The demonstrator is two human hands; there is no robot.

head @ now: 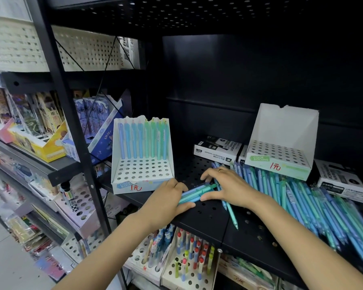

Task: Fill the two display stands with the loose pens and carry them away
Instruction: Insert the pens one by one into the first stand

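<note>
Near the shelf's front edge your left hand [169,194] and right hand [228,186] pinch a pen bundle [197,192] between them — grip unevenly and pens scatter off the edge.

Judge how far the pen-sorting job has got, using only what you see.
Done: the left white cardboard stand holds one back row of pens. In hand: the left hand and right hand gather a small blue-green pen bundle. Left: the right white stand holds none, and the loose pen pile remains.
</note>
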